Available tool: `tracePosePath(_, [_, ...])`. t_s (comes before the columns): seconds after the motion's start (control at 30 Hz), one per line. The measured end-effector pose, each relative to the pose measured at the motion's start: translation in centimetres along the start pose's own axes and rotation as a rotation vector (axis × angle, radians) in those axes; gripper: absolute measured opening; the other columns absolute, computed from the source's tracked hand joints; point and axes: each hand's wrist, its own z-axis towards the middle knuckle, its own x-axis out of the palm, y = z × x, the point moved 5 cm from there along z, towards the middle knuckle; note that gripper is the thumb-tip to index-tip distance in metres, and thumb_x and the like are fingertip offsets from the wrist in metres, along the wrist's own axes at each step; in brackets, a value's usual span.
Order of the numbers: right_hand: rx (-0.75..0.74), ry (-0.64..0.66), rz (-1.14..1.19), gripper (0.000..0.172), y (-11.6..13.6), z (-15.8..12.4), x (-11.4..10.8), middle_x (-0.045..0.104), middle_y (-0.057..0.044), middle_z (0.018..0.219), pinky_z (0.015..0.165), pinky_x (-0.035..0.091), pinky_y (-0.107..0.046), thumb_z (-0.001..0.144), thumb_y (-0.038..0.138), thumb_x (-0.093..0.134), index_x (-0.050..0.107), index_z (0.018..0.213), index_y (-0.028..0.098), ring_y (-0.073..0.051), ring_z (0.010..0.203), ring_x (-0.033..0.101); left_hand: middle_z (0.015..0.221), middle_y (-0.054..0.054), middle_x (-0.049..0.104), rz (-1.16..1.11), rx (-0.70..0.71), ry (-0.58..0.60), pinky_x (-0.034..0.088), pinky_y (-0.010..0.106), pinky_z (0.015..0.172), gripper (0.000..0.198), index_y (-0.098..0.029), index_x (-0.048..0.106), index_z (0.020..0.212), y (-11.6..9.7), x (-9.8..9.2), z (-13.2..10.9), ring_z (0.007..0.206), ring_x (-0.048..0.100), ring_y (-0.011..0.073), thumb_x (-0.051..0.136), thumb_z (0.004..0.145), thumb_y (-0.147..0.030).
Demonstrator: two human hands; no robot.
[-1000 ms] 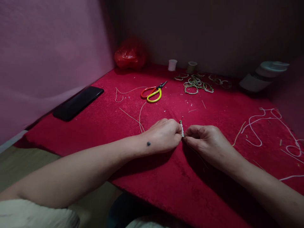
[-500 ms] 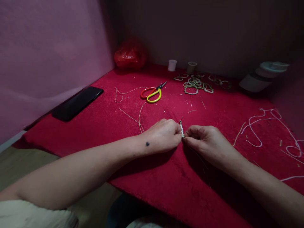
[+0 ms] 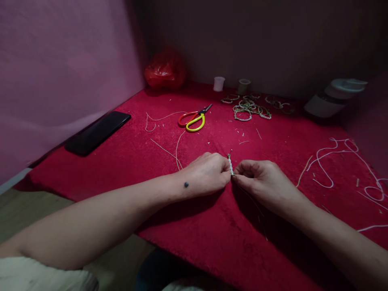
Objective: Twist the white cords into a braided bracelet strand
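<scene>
A short braided cord [image 3: 230, 166], white with green at its far end, stands between my two hands over the red cloth. A pin [image 3: 231, 151] shows at that far end. My left hand [image 3: 214, 173] is closed at the cord's left side, fingers curled under and partly hidden. My right hand [image 3: 260, 178] pinches at the near end of the braid with thumb and forefinger; a thin strand there is hard to make out. Loose thin strands [image 3: 254, 202] trail below the right hand onto the cloth.
Scissors [image 3: 195, 121] with red and yellow handles lie beyond my left hand. A black phone [image 3: 98, 132] is at left. Braided loops [image 3: 242, 115], two spools [image 3: 218, 84], a red plastic bag [image 3: 165, 72] and a bottle [image 3: 329, 101] line the back. White cord [image 3: 324, 152] curls at right.
Both hands keep their hold on the braided cord with almost no movement. The whole view has shifted very slightly.
</scene>
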Motion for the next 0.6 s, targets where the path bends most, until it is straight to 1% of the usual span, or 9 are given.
tracePosePath(0.27, [-0.009,-0.012,0.017,0.015,-0.05,-0.19,-0.08,0.049,0.001,0.053,0.046,0.031,-0.022,0.073,0.022,0.051,0.055,0.059,0.016,-0.01,0.051,0.041,0.053,0.0,0.049,-0.01,0.01,0.007,0.026,0.023,0.05,0.023,-0.013,0.058,0.062,-0.09,0.0,-0.09,0.051,0.041,0.0078,0.043,0.076,-0.022])
tracePosePath(0.6, [-0.019,-0.017,0.0,0.016,0.01,-0.13,-0.1,0.049,0.002,0.053,0.047,0.031,-0.022,0.074,0.023,0.051,0.054,0.06,0.017,-0.01,0.051,0.042,0.054,0.0,0.049,-0.015,0.006,-0.007,0.027,0.022,0.052,0.023,-0.014,0.056,0.059,-0.11,0.01,0.08,0.052,0.041,0.008,0.043,0.077,-0.021])
